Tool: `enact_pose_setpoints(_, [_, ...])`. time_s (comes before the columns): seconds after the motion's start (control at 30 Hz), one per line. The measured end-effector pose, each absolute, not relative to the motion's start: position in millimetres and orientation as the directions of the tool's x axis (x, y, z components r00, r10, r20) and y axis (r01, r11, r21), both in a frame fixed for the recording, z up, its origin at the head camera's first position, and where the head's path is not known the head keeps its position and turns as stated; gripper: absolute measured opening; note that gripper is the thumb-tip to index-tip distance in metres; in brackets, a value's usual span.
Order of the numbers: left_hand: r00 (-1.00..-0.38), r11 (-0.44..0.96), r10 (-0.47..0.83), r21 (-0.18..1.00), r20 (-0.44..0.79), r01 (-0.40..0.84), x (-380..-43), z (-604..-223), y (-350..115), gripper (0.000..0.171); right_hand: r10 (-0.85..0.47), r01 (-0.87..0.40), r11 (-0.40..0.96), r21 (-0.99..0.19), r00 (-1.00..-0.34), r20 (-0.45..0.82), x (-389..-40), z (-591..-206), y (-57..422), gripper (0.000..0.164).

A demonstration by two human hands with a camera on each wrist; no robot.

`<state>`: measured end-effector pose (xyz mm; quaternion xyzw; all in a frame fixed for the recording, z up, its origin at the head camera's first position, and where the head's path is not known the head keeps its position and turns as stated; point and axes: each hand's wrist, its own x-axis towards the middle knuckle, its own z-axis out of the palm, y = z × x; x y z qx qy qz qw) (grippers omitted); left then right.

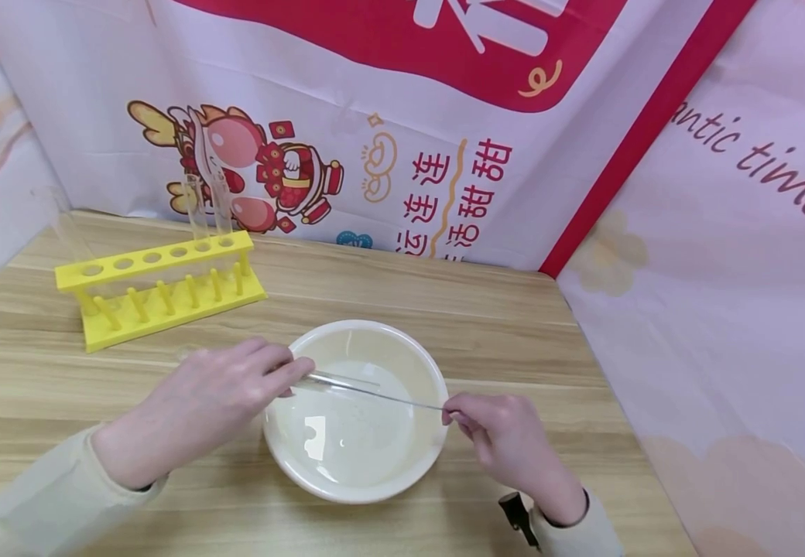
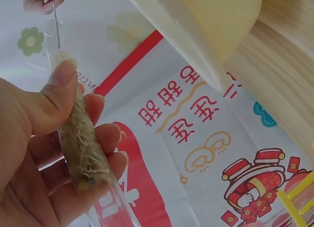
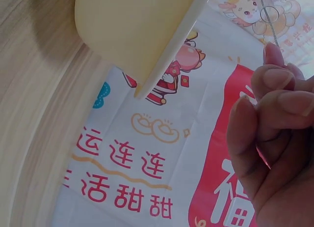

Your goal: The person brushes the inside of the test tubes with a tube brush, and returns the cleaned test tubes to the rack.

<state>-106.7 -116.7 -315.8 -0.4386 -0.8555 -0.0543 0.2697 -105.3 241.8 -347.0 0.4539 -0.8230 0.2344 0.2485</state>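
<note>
Above the white bowl (image 1: 347, 497), my left hand (image 1: 228, 391) grips a clear glass test tube (image 2: 122, 205), its fingers and thumb curled round the glass. Inside the tube are the pale bristles of a test tube brush (image 2: 87, 143), pressed against the wall. The brush's thin metal wire runs out of the tube's mouth toward the right. My right hand (image 1: 503, 433) pinches the far end of that wire beside the bowl's right rim. In the right wrist view the twisted wire (image 3: 274, 33) rises from the right fingertips. Bright reflections show in the bowl.
A yellow test tube rack (image 1: 172, 313) stands on the wooden table (image 1: 486, 309) at the back left, with several clear tubes (image 1: 196, 209) in it. Printed cloth (image 1: 347, 155) hangs behind the table and along its sides. A black strap piece (image 1: 514, 510) hangs by the right wrist.
</note>
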Motion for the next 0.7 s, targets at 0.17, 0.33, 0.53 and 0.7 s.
enact_pose_setpoints(0.17, [-0.463, 0.608, 0.722, -0.152, 0.513, 0.779, -107, -315, -118, 0.037, -0.621, -0.844, 0.504, -0.182, -0.501, 0.603, -105, -347, 247, 0.029])
enact_pose_setpoints(0.33, [-0.483, 0.620, 0.717, -0.143, 0.502, 0.771, -107, -313, -120, 0.041, -0.618, -0.831, 0.517, -0.207, -0.529, 0.582, -104, -345, 252, 0.024])
enact_pose_setpoints(0.53, [-0.485, 0.622, 0.716, -0.142, 0.502, 0.770, -107, -312, -121, 0.043, -0.617, -0.838, 0.508, -0.199, -0.515, 0.595, -103, -343, 256, 0.024])
enact_pose_setpoints(0.7, [-0.476, 0.620, 0.712, -0.144, 0.516, 0.771, -109, -313, -122, 0.042, -0.615, -0.821, 0.527, -0.218, -0.546, 0.569, -103, -344, 262, 0.024])
